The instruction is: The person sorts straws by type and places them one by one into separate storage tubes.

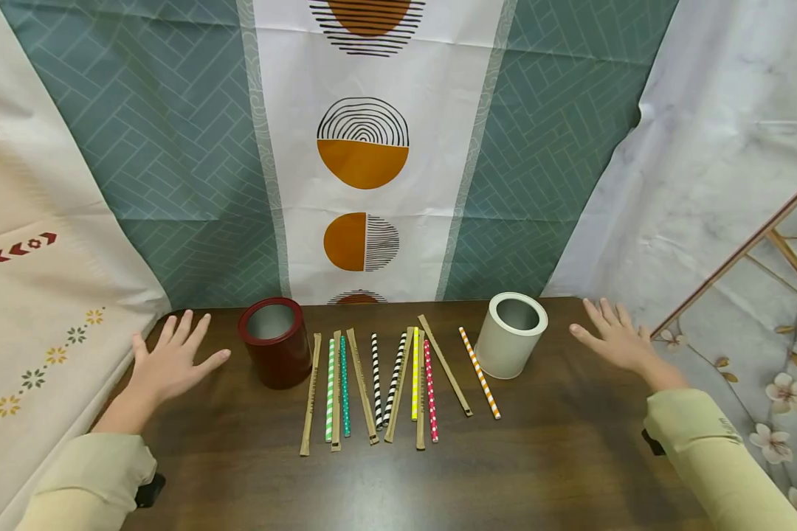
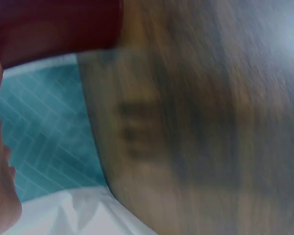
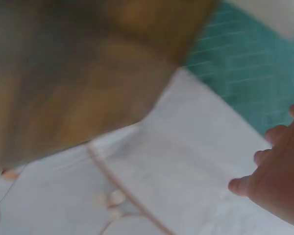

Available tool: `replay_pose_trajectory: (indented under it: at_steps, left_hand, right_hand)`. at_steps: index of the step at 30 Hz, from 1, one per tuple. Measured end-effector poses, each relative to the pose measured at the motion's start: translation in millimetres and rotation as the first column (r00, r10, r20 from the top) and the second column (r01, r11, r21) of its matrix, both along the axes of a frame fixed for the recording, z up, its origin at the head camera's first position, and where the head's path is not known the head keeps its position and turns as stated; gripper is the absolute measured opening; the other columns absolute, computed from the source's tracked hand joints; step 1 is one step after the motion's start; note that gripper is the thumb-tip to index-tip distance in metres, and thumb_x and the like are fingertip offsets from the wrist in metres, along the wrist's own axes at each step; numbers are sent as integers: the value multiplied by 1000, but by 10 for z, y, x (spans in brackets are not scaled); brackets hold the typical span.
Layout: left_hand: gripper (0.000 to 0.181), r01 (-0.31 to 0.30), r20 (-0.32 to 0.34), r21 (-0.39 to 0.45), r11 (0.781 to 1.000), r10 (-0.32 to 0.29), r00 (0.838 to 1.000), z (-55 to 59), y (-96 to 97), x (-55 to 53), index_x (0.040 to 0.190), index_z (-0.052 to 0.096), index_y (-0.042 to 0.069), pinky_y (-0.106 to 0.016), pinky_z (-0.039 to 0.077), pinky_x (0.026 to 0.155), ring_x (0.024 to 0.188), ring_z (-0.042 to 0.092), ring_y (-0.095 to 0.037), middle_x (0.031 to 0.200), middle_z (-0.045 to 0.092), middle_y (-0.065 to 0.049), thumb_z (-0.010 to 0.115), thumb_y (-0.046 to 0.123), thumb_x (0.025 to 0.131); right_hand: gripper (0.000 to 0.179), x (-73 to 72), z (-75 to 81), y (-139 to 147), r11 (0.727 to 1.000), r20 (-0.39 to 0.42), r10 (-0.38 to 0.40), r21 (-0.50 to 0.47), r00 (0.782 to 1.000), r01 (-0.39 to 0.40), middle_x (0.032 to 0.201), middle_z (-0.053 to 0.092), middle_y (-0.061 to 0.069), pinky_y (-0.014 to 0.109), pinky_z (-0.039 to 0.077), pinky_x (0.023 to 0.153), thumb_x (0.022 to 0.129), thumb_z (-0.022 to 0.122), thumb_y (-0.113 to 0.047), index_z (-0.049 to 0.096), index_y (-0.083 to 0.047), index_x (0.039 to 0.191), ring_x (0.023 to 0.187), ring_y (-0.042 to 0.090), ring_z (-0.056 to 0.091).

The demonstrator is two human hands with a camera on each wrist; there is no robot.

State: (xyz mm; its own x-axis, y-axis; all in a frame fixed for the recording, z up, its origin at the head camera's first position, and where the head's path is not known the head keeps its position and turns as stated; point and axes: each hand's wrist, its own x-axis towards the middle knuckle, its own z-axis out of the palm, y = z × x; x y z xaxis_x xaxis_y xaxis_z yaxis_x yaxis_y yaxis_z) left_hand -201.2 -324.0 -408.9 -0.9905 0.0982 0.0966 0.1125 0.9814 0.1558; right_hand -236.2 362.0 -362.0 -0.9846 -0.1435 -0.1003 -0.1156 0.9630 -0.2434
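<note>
My left hand (image 1: 173, 365) is spread with straight fingers at the left, beside a dark red can (image 1: 280, 361), apart from it and holding nothing. On the right, my right hand (image 1: 618, 339) is likewise spread and bare, to the right of a white can (image 1: 505, 346). Between the cans lies a row of straws: brown paper-wrapped straws (image 1: 311, 394), a green-striped straw (image 1: 330, 391), a teal dotted straw (image 1: 344, 387), black-striped straws (image 1: 375, 380), a yellow straw (image 1: 415, 376), a red dotted straw (image 1: 431, 391) and an orange-striped straw (image 1: 480, 373) touching or close to the white can.
Everything stands on a dark wooden table (image 1: 385, 494). A teal and white patterned cloth (image 1: 365, 74) hangs along its back edge. A cream embroidered cloth (image 1: 46, 310) borders the left side, and a white floral cloth (image 1: 757, 354) borders the right.
</note>
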Motion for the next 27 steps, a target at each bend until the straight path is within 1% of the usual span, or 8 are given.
replay_pose_trajectory:
  at_steps: [2,5,9,13,17,21,24,27]
  left_hand:
    - [82,14,-33,20,1000,-13,999,22,80,-21,143,5,14,-72,-13,88,131,8,-44,146,5,-24,36,62,84]
    - [84,35,-60,61,998,-32,998,58,211,-58,143,6,12,-70,-9,91,130,14,-42,146,8,-22,39,61,83]
    - [88,66,-82,130,989,-56,995,92,370,-123,142,8,5,-67,7,94,127,23,-45,145,12,-24,44,58,82]
    - [90,86,-74,241,967,-70,995,81,490,-192,141,8,1,-66,18,93,124,24,-50,145,11,-24,50,54,82]
    - [94,82,-48,349,933,-70,996,38,577,-241,141,6,2,-66,20,94,128,18,-48,147,9,-21,55,52,79]
    - [95,82,-53,395,915,-66,996,-3,644,-274,142,8,2,-65,21,95,129,18,-46,147,11,-20,59,51,77]
    - [94,78,-58,421,904,-59,997,-31,673,-288,141,10,2,-64,22,95,129,18,-45,146,12,-21,60,49,77]
    - [95,66,-55,451,890,-45,997,-62,685,-291,141,10,0,-64,22,95,130,16,-44,146,11,-22,61,48,77]
  right_hand:
    - [73,-16,93,-72,996,-40,24,-90,999,-28,144,-12,25,73,-2,88,91,29,-53,-7,-15,142,128,49,-13]
    - [70,-48,201,-206,970,-129,67,-226,989,-95,145,-9,24,70,3,93,93,35,-44,-4,-13,143,130,47,-8]
    - [69,-45,308,-453,922,-248,80,-350,965,-166,145,9,24,63,17,97,91,45,-34,7,-9,143,130,45,13]
    - [65,1,356,-715,865,-296,50,-464,954,-189,139,28,26,58,34,91,89,51,-26,18,-6,141,119,46,36]
    - [63,14,326,-906,801,-253,49,-568,966,-189,131,40,25,52,42,86,87,54,-24,22,-6,139,112,41,47]
    - [61,-13,224,-1031,736,-158,103,-652,982,-182,128,43,25,42,49,80,87,55,-20,25,-6,138,111,38,49]
    - [59,-39,113,-1101,674,-86,169,-717,982,-179,127,42,27,36,51,77,87,55,-16,27,-1,136,110,40,48]
    - [58,-54,-13,-1153,645,-16,217,-748,976,-156,127,40,28,40,50,79,86,56,-16,27,1,135,111,41,47]
